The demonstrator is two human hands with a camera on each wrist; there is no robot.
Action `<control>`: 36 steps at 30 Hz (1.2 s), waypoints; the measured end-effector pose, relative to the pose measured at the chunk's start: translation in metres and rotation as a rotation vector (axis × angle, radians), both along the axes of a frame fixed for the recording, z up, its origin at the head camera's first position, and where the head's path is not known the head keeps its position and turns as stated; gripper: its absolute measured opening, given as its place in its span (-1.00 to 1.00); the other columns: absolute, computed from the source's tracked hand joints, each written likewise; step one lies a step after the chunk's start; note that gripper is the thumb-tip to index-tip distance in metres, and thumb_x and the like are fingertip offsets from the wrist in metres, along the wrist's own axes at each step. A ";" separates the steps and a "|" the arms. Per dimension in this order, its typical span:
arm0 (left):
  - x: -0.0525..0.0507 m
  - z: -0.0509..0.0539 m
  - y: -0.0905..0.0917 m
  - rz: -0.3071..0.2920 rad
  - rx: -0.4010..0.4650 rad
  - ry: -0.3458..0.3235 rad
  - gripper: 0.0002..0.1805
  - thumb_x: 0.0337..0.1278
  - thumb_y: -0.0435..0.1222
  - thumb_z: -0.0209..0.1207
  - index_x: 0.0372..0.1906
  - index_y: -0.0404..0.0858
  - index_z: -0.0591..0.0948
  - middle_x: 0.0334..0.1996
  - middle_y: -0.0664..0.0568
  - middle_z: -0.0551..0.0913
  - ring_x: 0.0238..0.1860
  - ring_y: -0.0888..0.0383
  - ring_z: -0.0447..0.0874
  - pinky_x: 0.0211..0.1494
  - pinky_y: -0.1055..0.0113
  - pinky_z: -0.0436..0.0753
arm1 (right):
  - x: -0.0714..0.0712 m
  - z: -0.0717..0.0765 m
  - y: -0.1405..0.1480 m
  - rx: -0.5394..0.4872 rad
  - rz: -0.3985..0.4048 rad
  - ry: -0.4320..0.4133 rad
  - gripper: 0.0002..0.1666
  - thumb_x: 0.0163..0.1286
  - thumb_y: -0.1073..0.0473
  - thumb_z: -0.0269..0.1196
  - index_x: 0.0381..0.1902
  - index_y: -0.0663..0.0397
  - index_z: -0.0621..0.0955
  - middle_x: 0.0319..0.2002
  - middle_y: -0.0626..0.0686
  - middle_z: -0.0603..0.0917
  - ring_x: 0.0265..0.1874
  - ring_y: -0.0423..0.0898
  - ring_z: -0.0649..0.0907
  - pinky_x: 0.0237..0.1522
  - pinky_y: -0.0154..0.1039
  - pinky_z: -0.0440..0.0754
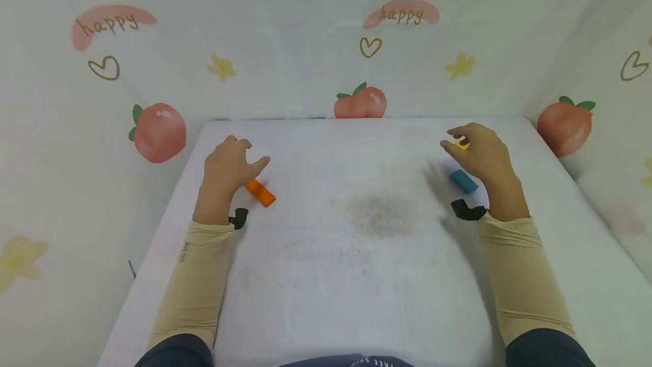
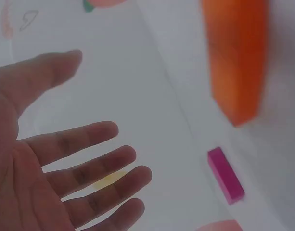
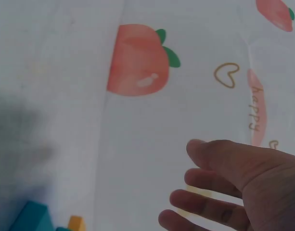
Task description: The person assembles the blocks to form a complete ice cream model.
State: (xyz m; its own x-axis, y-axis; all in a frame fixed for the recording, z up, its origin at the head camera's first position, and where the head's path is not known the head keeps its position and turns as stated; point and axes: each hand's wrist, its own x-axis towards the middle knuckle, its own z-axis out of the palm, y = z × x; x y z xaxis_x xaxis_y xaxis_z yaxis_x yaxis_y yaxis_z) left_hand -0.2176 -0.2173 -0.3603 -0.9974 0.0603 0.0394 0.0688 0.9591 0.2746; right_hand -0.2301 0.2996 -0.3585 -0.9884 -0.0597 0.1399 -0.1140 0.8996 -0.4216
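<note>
My left hand (image 1: pixel 226 164) is over the left part of the table, thumb spread from the fingers, holding nothing. Just beside it lies an orange block (image 1: pixel 261 192), seen large in the left wrist view. That view also has a magenta block (image 2: pixel 226 176), which the head view does not show. On the other side my right hand (image 1: pixel 483 152) hovers with its fingers loosely bent and nothing in its grasp. A teal block (image 1: pixel 464 181) lies below it. Part of a yellow block (image 1: pixel 462 145) shows between its thumb and fingers, farther back; contact cannot be made out.
A white table (image 1: pixel 326 276) with a greyish smudge in its middle lies between the hands. Behind it and at its sides hangs a pale curtain (image 1: pixel 300 55) with printed peaches, hearts and flowers. Black wrist mounts (image 1: pixel 467 210) stick out inward from the sleeves.
</note>
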 end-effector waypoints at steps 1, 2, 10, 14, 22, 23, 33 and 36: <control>0.002 -0.001 -0.001 0.000 -0.021 -0.006 -0.25 0.40 0.13 0.20 0.35 -0.41 0.58 0.20 -0.38 0.58 0.09 -0.36 0.63 0.01 -0.25 0.69 | 0.001 -0.001 0.002 -0.001 0.003 -0.004 -0.37 0.57 -0.18 0.21 0.33 0.15 0.65 0.22 0.32 0.65 0.17 0.30 0.66 0.02 0.37 0.60; 0.004 -0.003 -0.002 0.000 -0.042 -0.014 -0.26 0.40 0.13 0.21 0.34 -0.41 0.58 0.19 -0.38 0.60 0.07 -0.35 0.65 0.00 -0.25 0.69 | 0.002 -0.003 0.005 -0.001 0.007 -0.014 -0.36 0.57 -0.19 0.21 0.33 0.16 0.65 0.22 0.33 0.65 0.17 0.30 0.65 0.03 0.37 0.59; 0.021 -0.018 -0.001 0.035 -0.084 -0.106 -0.16 0.35 0.21 0.19 0.39 -0.41 0.51 0.14 -0.35 0.66 -0.09 -0.21 0.70 -0.12 -0.15 0.71 | 0.017 -0.015 0.028 0.007 0.015 -0.120 -0.31 0.57 -0.23 0.23 0.31 0.23 0.65 0.21 0.34 0.64 0.14 0.31 0.66 0.00 0.30 0.62; 0.025 -0.021 0.001 0.072 -0.033 -0.141 -0.13 0.33 0.22 0.20 0.39 -0.42 0.50 0.13 -0.34 0.67 -0.09 -0.15 0.67 -0.21 -0.01 0.70 | 0.021 -0.020 0.037 0.027 0.003 -0.142 -0.34 0.55 -0.19 0.26 0.26 0.27 0.68 0.15 0.35 0.65 0.08 0.30 0.67 -0.09 0.24 0.65; 0.029 -0.028 -0.001 0.075 0.107 -0.200 -0.44 0.33 -0.01 0.25 0.02 -0.48 0.57 -0.31 -0.18 0.62 -0.35 -0.04 0.56 -0.34 0.25 0.52 | 0.028 -0.031 0.050 -0.006 -0.006 -0.219 -0.34 0.54 -0.12 0.30 0.26 0.36 0.65 0.13 0.42 0.65 0.08 0.32 0.63 -0.07 0.17 0.68; 0.029 -0.029 -0.001 0.073 0.112 -0.204 -0.46 0.33 -0.01 0.25 -0.01 -0.47 0.56 -0.33 -0.17 0.60 -0.36 -0.03 0.55 -0.34 0.26 0.52 | 0.028 -0.031 0.050 -0.010 -0.003 -0.228 -0.34 0.53 -0.11 0.30 0.25 0.38 0.65 0.12 0.43 0.65 0.07 0.33 0.63 -0.08 0.16 0.68; 0.032 -0.030 0.003 0.098 0.083 -0.203 -0.55 0.24 0.00 0.33 -0.28 -0.36 0.56 -0.44 -0.10 0.57 -0.44 0.00 0.53 -0.42 0.27 0.48 | 0.028 -0.034 0.055 -0.001 0.026 -0.310 -0.48 0.41 0.05 0.42 0.12 0.38 0.72 0.05 0.42 0.68 0.02 0.30 0.65 -0.17 -0.06 0.69; 0.033 -0.029 0.004 0.098 0.086 -0.205 -0.50 0.22 0.04 0.36 -0.28 -0.37 0.57 -0.43 -0.12 0.60 -0.44 0.00 0.53 -0.42 0.27 0.49 | 0.029 -0.035 0.056 -0.003 0.026 -0.331 -0.51 0.40 0.09 0.43 0.10 0.39 0.72 0.03 0.41 0.68 0.01 0.29 0.63 -0.16 -0.08 0.67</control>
State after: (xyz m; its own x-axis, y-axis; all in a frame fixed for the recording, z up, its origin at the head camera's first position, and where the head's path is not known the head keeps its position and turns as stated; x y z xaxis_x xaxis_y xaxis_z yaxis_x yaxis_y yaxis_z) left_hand -0.1845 -0.2132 -0.3890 -0.9861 -0.0316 -0.1633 -0.0885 0.9311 0.3540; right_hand -0.2010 0.3556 -0.3938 -0.9783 -0.0852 -0.1888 0.0072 0.8970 -0.4419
